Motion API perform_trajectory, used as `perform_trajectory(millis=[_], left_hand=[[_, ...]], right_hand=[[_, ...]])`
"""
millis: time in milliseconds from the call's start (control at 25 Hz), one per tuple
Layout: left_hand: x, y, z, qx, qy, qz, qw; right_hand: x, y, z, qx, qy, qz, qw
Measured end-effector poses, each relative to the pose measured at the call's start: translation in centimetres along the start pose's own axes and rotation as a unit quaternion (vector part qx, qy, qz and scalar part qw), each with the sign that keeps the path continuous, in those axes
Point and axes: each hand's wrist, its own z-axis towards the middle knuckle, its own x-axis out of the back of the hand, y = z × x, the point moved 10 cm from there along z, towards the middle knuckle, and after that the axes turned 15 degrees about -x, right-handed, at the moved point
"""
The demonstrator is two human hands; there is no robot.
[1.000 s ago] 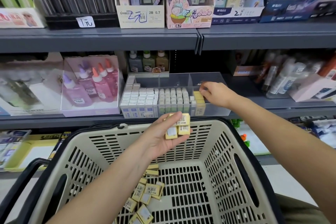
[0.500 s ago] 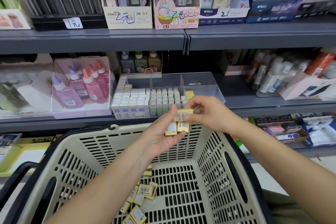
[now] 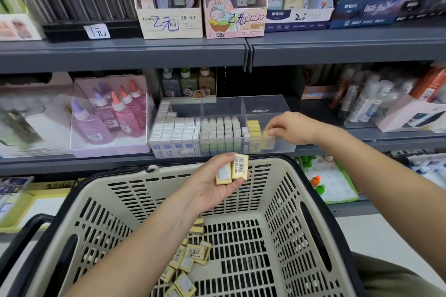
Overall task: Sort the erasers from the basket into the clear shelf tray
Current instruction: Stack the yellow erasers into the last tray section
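Ideally, the right hand's (image 3: 289, 128) pinched eraser (image 3: 266, 134) is set flush against the tray's (image 3: 265, 103) yellow row (image 3: 254, 128), two erasers (image 3: 233, 169) gripped by the left hand (image 3: 212, 188).

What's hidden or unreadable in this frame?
Head view, the only one:
- Loose erasers in the basket: count unknown; the left forearm covers some, and the bottom edge cuts the pile.
- Left hand: two erasers show; any beneath are hidden.
- Right hand: its grip covers most of the yellow eraser.
- Barcode print: too small.
- Bottles far right: blurred.
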Motion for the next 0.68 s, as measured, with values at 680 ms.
perform_trajectory(millis=[680], left_hand=[[-2.1,0.5,0.7,-0.027,-0.045,0.002,0.999]], right_hand=[[-1.8,-3.5,-6.2,0.043,-0.080,0.305,0.948]])
